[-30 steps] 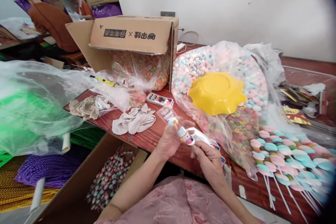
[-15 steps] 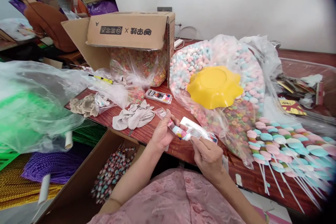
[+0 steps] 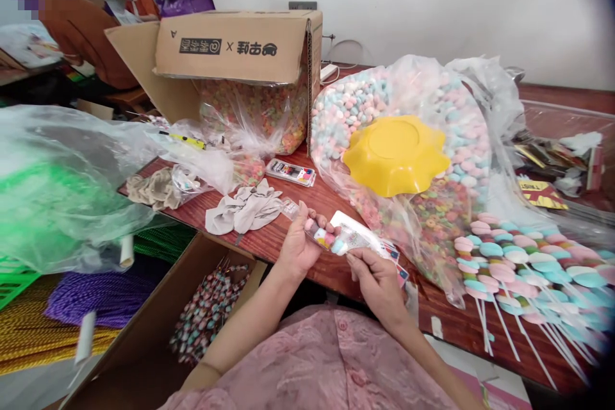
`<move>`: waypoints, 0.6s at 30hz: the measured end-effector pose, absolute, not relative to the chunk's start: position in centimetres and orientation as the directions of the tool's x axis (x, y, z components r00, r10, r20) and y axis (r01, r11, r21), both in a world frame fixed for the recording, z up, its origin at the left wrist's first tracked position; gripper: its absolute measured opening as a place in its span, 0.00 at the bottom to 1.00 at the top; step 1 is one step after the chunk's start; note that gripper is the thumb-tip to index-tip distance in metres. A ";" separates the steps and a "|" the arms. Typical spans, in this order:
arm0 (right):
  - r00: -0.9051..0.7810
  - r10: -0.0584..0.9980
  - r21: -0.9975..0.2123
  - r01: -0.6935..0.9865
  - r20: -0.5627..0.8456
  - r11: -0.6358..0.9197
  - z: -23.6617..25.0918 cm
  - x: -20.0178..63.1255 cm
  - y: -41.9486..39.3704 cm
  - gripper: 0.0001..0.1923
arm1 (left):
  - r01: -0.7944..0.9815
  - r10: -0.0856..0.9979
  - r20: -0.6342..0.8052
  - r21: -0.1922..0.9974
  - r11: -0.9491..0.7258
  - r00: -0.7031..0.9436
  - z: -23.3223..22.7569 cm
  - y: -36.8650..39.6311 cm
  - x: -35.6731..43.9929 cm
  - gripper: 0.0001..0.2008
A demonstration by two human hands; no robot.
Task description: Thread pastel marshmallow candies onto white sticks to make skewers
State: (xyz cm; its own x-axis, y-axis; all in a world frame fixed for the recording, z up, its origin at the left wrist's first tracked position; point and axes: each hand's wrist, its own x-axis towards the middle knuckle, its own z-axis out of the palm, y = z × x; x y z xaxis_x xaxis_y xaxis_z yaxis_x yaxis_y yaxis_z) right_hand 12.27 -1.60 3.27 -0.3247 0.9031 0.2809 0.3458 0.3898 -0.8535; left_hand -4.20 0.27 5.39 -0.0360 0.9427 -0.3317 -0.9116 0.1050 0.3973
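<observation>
My left hand (image 3: pixel 296 248) is closed around a candy skewer (image 3: pixel 327 238) of pink, yellow and pale blue marshmallows in a clear wrapper. The wrapper's upper end sticks out above the thumb. At the skewer's lower end, by the pale blue marshmallow, my right hand (image 3: pixel 379 282) has thumb and finger pinched together on it; the exact grip point is too small to make out. Just behind the skewer lies a stack of printed clear packets (image 3: pixel 359 232) on the table. Grey cloth gloves (image 3: pixel 244 206) lie to the left of my left hand.
A yellow scalloped bowl (image 3: pixel 396 155) rests upside down on bags of marshmallows (image 3: pixel 471 141). Finished-looking skewers (image 3: pixel 523 262) are piled at right. An open carton (image 3: pixel 230 45) holds bagged ring candy. Below the table edge, a box (image 3: pixel 134 346) contains more skewers (image 3: pixel 211 307). Two people sit at back left.
The view has shifted slightly. The marshmallows in my left hand show more plainly, and my right fingers have shifted a little at the skewer's lower end.
</observation>
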 end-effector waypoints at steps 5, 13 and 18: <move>-0.355 0.645 -0.386 0.575 0.676 0.721 2.6 13.0 -1.9 0.08 | -0.888 0.933 -0.354 0.447 0.107 -0.066 4.7 0.0 -3.8 0.19; -0.355 0.700 -0.457 0.562 0.619 0.689 2.5 12.5 -2.2 0.10 | -0.876 0.953 -0.299 0.469 0.111 -0.040 4.1 -0.9 -1.5 0.20; -0.403 0.911 -0.954 0.230 0.089 0.194 2.8 12.4 -1.9 0.12 | -0.891 0.962 -0.273 0.432 0.142 0.021 4.3 -1.1 -1.1 0.19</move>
